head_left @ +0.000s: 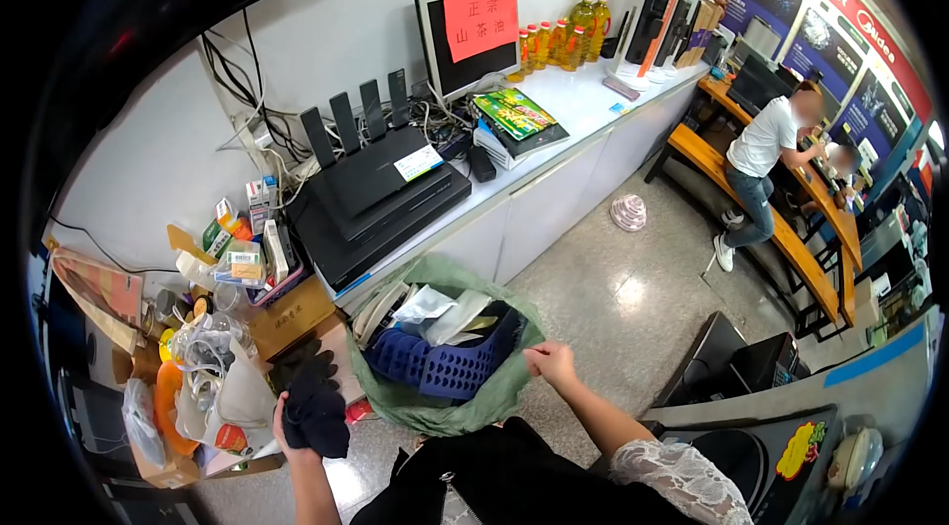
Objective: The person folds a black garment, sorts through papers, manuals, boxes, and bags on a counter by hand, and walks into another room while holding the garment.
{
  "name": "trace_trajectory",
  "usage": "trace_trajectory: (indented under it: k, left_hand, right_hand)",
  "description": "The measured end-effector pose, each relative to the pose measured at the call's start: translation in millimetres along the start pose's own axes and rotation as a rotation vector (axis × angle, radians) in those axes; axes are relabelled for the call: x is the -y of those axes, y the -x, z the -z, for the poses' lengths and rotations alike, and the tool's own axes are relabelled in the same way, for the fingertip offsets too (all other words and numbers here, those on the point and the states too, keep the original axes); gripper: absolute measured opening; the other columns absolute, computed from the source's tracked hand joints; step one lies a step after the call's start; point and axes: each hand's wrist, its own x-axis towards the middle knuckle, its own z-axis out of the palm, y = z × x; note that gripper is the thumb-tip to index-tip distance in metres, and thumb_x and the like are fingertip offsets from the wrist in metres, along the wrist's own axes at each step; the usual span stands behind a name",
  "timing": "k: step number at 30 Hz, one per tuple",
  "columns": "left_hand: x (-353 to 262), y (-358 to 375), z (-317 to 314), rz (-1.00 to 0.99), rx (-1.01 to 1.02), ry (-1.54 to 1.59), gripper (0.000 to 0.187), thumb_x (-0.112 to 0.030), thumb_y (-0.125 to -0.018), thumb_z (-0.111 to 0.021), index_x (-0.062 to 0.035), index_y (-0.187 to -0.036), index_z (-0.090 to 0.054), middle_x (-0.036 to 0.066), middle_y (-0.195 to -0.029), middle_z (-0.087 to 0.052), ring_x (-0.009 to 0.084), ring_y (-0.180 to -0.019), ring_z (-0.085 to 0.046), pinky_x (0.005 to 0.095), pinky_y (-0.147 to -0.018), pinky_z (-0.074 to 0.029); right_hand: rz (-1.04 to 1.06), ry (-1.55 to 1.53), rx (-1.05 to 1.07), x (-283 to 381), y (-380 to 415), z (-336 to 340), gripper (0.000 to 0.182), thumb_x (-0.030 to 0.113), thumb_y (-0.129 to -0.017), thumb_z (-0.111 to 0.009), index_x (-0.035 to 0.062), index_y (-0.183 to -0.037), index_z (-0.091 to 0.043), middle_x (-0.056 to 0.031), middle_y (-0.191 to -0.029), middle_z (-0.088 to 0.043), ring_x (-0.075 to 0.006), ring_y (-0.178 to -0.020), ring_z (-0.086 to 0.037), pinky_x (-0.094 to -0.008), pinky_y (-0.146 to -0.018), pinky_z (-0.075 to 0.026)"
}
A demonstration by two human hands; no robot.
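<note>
My left hand (pixel 285 426) is closed on a bundle of black gloves (pixel 318 416), whose finger-like ends point up and away from me. Below and in front of me is a green woven sack (pixel 445 417) with its mouth wide apart. Inside it lies a blue plastic basket (pixel 460 367) with cut-out holes, along with white plastic packets (pixel 425 305). At the sack's right rim, my right hand (pixel 554 364) has its fingers pinched together on the edge.
Left of me, a cluttered shelf holds a white bag (pixel 237 392), an orange item (pixel 170 406) and a cardboard box (pixel 292 317). A white counter (pixel 593 115) carries a black router (pixel 381 179) and a monitor (pixel 470 36). A person (pixel 766 154) sits on an orange bench (pixel 727 164).
</note>
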Motion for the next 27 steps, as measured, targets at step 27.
trace_trajectory:
  k: [27]
  left_hand:
    - [20, 115, 51, -0.257, -0.442, 0.075, 0.018, -0.022, -0.083, -0.055, -0.007, -0.09, -0.062, 0.01, -0.09, -0.064, 0.0241, -0.086, -0.06, 0.0353, -0.079, -0.048]
  right_hand:
    - [-0.451, -0.721, 0.241, -57, -7, -55, 0.017, 0.015, -0.083, -0.056, 0.0053, -0.068, -0.054, -0.002, -0.056, -0.047, -0.0121, -0.047, -0.044, -0.025, -0.043, -0.036]
